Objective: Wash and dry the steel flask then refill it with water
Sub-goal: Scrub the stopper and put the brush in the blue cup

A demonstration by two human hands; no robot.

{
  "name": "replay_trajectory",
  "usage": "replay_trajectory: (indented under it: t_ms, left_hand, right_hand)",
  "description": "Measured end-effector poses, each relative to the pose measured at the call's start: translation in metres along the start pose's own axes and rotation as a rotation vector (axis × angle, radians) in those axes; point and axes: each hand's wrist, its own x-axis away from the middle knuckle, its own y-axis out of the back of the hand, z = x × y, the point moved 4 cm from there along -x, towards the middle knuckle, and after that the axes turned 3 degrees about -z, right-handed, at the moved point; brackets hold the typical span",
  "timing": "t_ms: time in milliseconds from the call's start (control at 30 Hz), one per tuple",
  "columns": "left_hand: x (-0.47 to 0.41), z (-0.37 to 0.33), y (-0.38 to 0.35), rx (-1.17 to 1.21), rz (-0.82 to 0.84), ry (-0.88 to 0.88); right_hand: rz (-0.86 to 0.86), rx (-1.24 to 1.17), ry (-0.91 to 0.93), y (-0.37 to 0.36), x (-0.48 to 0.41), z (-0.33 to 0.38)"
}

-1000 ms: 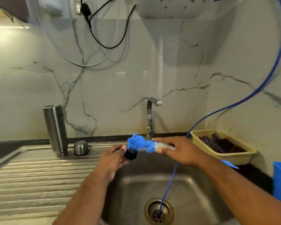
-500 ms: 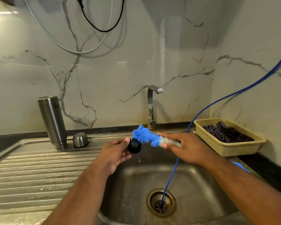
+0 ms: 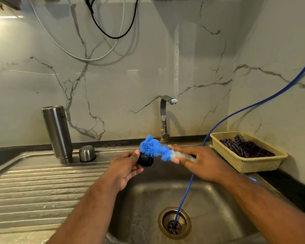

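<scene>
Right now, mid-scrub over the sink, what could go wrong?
1. The left hand pinches the small black stopper over the sink while the right hand holds the brush against it; a slip could drop it toward the drain.
2. The flask stands inverted on its narrow mouth on the ridged drainboard; a knock might tip it.
3. The hose runs under the right hand into the drain and could snag.

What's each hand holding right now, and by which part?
The left hand pinches the small black stopper by its side; right hand grips the bottle brush at its white part behind the blue bristles.
</scene>
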Motion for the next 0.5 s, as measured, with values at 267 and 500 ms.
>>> replay_trajectory:
  t_ms: [267,500]
  left_hand:
    - [0.0001,-0.0007,-0.0007,0.032,-0.008,0.007]
    - [0.0043,-0.0022,-0.0009,0.047,0.004,0.016]
  right_hand:
    - [-0.018,0.022,0.019,-0.006,-0.0013,-0.0008]
    - [0.019,-0.021,-0.004,-0.0059,0.0001,0.0004]
